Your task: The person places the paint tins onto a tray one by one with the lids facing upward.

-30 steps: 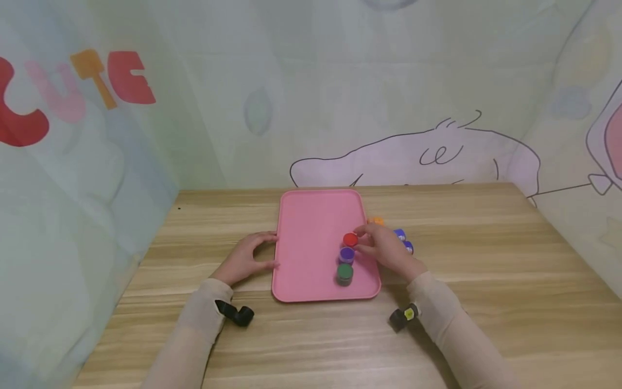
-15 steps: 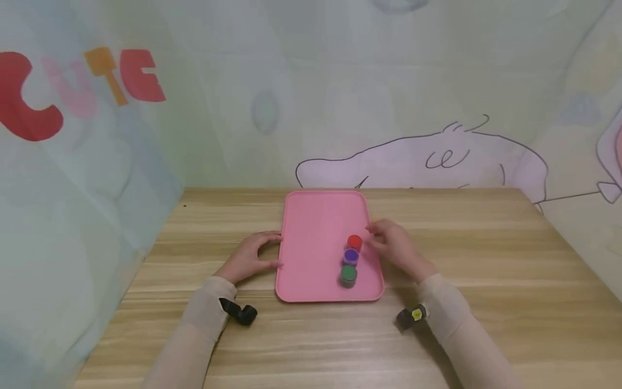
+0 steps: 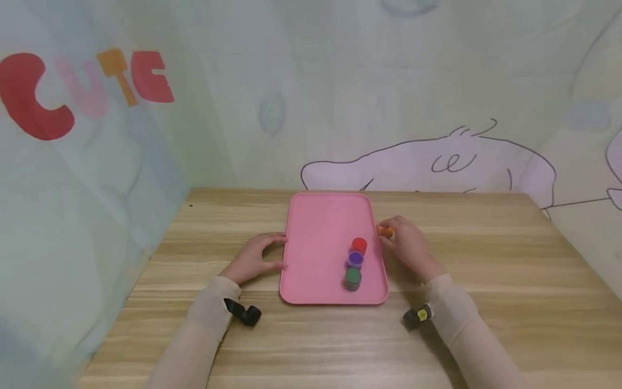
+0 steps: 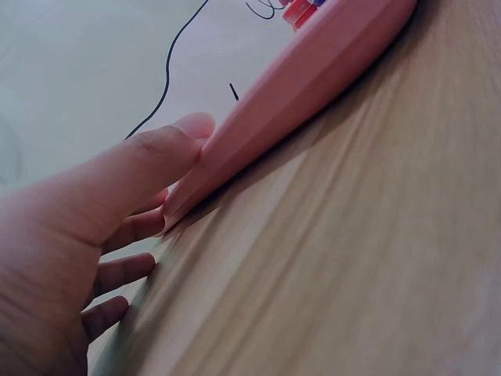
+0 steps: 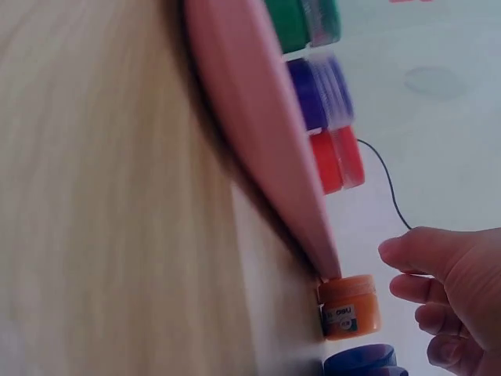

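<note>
Nearest me: pale sleeves [image 3: 187, 329], a black wrist camera [image 3: 251, 316] strapped on each, over the wood-grain table [image 3: 311, 351]. My left hand [image 3: 252, 259] is spread, thumb and fingertip touching the left edge of the pink tray [image 3: 316, 227], the other fingers loose, nothing gripped. Tray: flat, rounded corners, raised rim. Three upright jars stand in a row along its right part, near to far: green jar [image 3: 352, 279], purple jar [image 3: 355, 260], red jar [image 3: 359, 246], close together. Beyond them, outside the tray's right edge, my right hand [image 3: 407, 243] has loosely bent fingers, thumb apart from them, holding nothing. Orange jar [image 5: 351, 309] there: orange body, orange ridged lid, dark label with white lettering, tipped on its side on the table with the lid end toward the tray, right by its edge; touching or not, can't tell. It sits below my right fingers and thumb, near but with a gap in the right wrist view. Blue jar [image 5: 360, 359] just beside it, cut off by the frame. At the back, a printed wall cloth [image 3: 233, 108] with colored letters on the left and a lilac outlined figure [image 3: 418, 167] above the table's far edge.
</note>
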### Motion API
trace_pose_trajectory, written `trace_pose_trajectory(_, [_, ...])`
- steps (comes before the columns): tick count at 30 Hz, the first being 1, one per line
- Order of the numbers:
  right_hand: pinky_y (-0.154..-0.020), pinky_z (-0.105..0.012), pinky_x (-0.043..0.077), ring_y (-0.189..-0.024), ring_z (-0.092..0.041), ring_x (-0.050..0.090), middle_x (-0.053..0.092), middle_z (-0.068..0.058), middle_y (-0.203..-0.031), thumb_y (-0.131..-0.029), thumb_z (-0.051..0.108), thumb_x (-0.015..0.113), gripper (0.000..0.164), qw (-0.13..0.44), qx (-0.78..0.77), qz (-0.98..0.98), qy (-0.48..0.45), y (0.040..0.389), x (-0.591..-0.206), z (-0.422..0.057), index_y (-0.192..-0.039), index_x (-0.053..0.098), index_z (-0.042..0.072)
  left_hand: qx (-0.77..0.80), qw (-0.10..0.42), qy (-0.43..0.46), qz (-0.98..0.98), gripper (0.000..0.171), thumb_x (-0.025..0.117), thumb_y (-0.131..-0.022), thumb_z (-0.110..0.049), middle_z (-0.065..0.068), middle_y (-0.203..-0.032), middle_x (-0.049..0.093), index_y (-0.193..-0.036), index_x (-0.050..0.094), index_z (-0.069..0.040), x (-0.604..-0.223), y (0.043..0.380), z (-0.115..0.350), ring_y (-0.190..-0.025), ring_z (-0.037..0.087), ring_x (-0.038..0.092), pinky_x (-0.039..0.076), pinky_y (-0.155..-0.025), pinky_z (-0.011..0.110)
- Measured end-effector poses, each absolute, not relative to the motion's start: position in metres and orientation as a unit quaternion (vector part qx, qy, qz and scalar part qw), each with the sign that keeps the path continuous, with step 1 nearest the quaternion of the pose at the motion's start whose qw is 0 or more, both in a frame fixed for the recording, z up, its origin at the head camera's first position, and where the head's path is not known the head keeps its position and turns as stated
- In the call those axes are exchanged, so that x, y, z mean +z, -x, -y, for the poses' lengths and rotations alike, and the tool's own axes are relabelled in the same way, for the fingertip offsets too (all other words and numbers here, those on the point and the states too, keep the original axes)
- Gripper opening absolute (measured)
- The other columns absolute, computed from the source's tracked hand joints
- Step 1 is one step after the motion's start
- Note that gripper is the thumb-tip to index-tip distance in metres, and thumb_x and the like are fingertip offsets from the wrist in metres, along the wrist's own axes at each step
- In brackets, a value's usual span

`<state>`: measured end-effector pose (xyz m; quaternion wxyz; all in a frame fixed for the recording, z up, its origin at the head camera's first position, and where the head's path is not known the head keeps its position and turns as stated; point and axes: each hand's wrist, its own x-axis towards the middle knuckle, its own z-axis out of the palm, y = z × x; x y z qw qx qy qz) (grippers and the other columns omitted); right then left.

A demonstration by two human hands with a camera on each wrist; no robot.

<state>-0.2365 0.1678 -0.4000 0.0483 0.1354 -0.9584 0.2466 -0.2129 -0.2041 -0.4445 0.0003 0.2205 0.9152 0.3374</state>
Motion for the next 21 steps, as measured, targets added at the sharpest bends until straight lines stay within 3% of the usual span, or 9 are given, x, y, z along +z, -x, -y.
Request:
trace_pose_trajectory(9, [-0.091,-0.049,0.054,-0.106,-0.032,0.058,0.062,-0.017,-0.113,-0.086,0.015,0.071,0.034,0.068,0.199,0.967,-0.147,0.242,-0.4,-0.172,-0.117,0.064,0.002,0.329,-0.003,-0.222,-0.918,0.063,0.077,-0.079,-0.041,0.008,-0.145,0.05,-0.133,0.057,-0.013,-0.445,0.213,0.204,-0.136,0.034,0.042,0.032,-0.115,0.053])
trace_pose_trajectory(21, [-0.088,-0.047,0.055,-0.103,-0.031,0.058,0.06,-0.016,-0.111,-0.086,0.019,0.072,0.038,0.046,0.153,0.975,-0.156,0.25,-0.4,-0.172,-0.119,0.064,0.002,0.331,-0.006,-0.223,-0.917,0.063,0.078,-0.079,-0.038,0.009,-0.144,0.051,-0.132,0.058,-0.012,-0.444,0.212,0.203,-0.136,0.034,0.042,0.032,-0.115,0.052])
